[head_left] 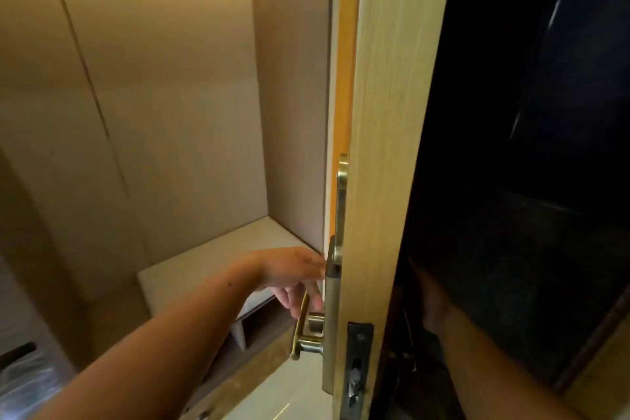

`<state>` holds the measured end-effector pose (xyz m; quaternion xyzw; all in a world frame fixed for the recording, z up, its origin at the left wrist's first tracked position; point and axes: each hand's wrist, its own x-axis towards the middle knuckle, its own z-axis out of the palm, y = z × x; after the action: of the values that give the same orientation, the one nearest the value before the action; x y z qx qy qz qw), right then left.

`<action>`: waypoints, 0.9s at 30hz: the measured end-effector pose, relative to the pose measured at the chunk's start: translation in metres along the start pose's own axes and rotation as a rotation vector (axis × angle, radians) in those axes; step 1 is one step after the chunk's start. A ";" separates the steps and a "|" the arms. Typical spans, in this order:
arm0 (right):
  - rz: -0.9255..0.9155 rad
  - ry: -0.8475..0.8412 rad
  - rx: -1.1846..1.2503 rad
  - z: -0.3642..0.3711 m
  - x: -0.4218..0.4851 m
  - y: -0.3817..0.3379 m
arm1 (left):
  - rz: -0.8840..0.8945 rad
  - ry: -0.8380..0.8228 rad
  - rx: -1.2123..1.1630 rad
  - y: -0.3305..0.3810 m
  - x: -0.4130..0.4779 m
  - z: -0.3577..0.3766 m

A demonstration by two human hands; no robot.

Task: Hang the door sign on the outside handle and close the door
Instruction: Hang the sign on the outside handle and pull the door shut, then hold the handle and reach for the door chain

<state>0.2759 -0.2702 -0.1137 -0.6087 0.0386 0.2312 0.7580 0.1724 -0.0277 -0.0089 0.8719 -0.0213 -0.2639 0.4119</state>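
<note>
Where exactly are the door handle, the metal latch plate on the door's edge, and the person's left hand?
door handle (301, 320): head view, on the brass lever.
latch plate (356, 368): head view, on the middle of the dark metal plate on the door's edge.
left hand (293, 278): head view, on the back of the hand, fingers reaching the lever.

The door (381, 147) stands edge-on down the middle and splits the space in two, with its lock plate (332, 327) and latch plate (358, 368) jutting at its edge. On the lit side there is open room between the door and the pale wall panels (153, 78), bounded below by a low padded seat (211, 259), and the left hand (293, 278) already fills the gap at the brass handle (303, 331). On the dark side the right hand (431, 303) is barely visible close against the door face, and the room there cannot be judged
</note>
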 end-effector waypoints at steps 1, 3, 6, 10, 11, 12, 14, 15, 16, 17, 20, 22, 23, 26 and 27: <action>-0.022 0.045 0.023 -0.012 -0.008 -0.003 | 0.035 0.008 0.079 0.011 0.012 0.006; -0.022 0.151 0.039 -0.027 -0.023 -0.009 | 0.095 0.050 0.201 0.022 0.029 0.018; -0.047 0.298 0.020 -0.058 -0.048 -0.009 | 0.159 0.007 0.326 0.034 0.056 0.040; -0.104 0.412 0.085 -0.101 -0.081 -0.006 | 0.179 -0.107 0.608 0.042 0.093 0.079; -0.099 0.446 0.089 -0.112 -0.088 -0.008 | 0.175 -0.117 0.654 0.045 0.103 0.089; -0.087 0.480 0.084 -0.121 -0.095 -0.009 | 0.166 -0.123 0.679 0.048 0.112 0.098; -0.078 0.553 0.095 -0.141 -0.108 -0.012 | 0.159 -0.150 0.716 0.059 0.129 0.114; -0.082 0.582 0.107 -0.152 -0.114 -0.013 | 0.159 -0.165 0.720 0.065 0.137 0.120; -0.085 0.596 0.110 -0.160 -0.119 -0.014 | 0.159 -0.175 0.722 0.070 0.145 0.126; -0.088 0.603 0.107 -0.170 -0.123 -0.015 | 0.165 -0.177 0.736 0.075 0.154 0.133; -0.083 0.590 0.104 -0.199 -0.128 -0.019 | 0.166 -0.149 0.807 0.091 0.177 0.159; -0.077 0.587 0.098 -0.215 -0.128 -0.024 | 0.152 -0.129 0.846 0.101 0.195 0.175; -0.073 0.588 0.092 -0.223 -0.126 -0.026 | 0.143 -0.114 0.892 0.108 0.202 0.181; -0.068 0.578 0.104 -0.246 -0.116 -0.035 | 0.103 -0.061 1.179 0.132 0.222 0.190; -0.064 0.573 0.114 -0.251 -0.113 -0.037 | 0.102 -0.062 1.224 0.138 0.228 0.193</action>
<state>0.2459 -0.5465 -0.1065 -0.6067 0.2447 0.0235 0.7560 0.3009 -0.3128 -0.1095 0.9399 -0.2229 -0.2090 -0.1522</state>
